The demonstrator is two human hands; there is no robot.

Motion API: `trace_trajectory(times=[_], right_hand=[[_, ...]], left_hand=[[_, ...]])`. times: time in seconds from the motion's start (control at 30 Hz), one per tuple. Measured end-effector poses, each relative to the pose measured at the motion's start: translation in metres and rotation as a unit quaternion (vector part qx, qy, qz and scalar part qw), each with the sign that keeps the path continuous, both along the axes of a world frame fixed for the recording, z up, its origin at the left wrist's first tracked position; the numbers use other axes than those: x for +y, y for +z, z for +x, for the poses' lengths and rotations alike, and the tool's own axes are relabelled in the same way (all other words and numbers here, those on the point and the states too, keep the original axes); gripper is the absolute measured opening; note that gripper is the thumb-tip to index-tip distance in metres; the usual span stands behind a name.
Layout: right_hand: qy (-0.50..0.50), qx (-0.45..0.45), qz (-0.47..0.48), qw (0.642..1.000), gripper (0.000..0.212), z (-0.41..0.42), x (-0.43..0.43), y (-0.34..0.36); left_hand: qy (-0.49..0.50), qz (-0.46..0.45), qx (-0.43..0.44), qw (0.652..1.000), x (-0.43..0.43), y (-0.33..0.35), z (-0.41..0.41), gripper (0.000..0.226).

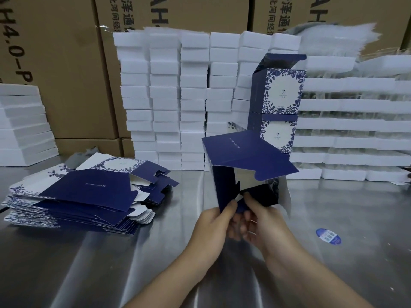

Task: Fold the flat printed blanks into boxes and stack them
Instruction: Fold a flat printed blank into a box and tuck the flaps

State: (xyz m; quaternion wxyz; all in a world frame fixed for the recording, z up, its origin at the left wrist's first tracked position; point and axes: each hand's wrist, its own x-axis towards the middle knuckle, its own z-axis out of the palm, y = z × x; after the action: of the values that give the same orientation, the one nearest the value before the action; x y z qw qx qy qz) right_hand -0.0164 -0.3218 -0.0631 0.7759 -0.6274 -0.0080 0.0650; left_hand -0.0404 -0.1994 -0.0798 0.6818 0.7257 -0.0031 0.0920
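Above steel table (111, 252), centre: half-opened blank (249, 156) held up. Left hand (213, 221) pinches its lower side panel; right hand (260, 221) fingers curl round bottom flaps. Flat pile (84, 192) lies left; two boxes (280, 103) stacked behind.

Both hands low over shiny steel bench (111, 263). Left hand (213, 223) pinches navy side panel of half-opened blank (246, 154), right hand (262, 221) grips its bottom flap, top panel tilted. Messy pile of flat blanks (84, 192) on left. Two finished boxes (280, 96) stacked behind, right up against white foam blocks (169, 96). Blue oval sticker (328, 236) on bench at right. Brown cartons (66, 74) at back.
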Motion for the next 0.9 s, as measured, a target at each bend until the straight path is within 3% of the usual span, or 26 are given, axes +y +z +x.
trace_trajectory(times=[0.13,0.37,0.7,0.9], right_hand=[[0.017,-0.014,-0.027,0.999,0.052,-0.004,0.001,0.001],[-0.039,-0.026,-0.001,0.999,0.037,0.000,-0.005,0.001],[0.007,-0.017,-0.018,1.000,0.040,0.002,-0.007,-0.003],[-0.039,-0.042,-0.039,0.998,0.032,0.007,-0.009,-0.010]], left_hand=[[0.011,-0.082,0.057,0.995,0.000,0.005,-0.001,0.049],[0.019,-0.138,0.084,0.987,0.007,0.002,0.004,0.044],[0.019,-0.211,0.100,0.972,0.015,-0.001,0.011,0.036],[0.038,-0.275,0.122,0.953,0.024,-0.004,0.018,0.040]])
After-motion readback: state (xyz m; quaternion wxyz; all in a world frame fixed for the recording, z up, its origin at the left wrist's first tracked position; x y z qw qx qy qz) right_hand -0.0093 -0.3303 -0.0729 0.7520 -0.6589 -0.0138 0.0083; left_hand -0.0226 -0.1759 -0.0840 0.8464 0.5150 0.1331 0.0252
